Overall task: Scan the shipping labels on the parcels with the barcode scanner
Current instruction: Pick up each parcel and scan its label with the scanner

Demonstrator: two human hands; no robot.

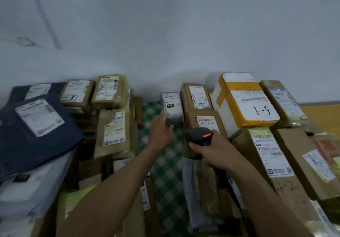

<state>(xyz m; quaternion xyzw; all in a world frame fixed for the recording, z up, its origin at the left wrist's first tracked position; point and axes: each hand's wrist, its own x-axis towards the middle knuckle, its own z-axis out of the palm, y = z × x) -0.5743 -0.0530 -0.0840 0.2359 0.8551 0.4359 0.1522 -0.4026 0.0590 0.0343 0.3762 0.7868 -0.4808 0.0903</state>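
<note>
My right hand (pixel 216 151) grips a black barcode scanner (pixel 199 135) with a red light on its head; the head hangs over a brown box with a white label reading 231-239-K01 (pixel 207 122). My left hand (pixel 161 129) reaches forward and its fingers take hold of the near end of a small grey parcel (pixel 172 105) with a white label and a black 010 tag. That parcel lies on a green checked cloth (pixel 165 163) between two groups of parcels.
On the left lie dark blue mailers (pixel 36 126) and taped brown boxes (pixel 113 132). On the right are a white box with yellow tape marked 1-9 (pixel 244 100) and brown cartons (pixel 272 150). A white wall (pixel 165 34) stands behind. The scanner's cable (pixel 237 200) trails towards me.
</note>
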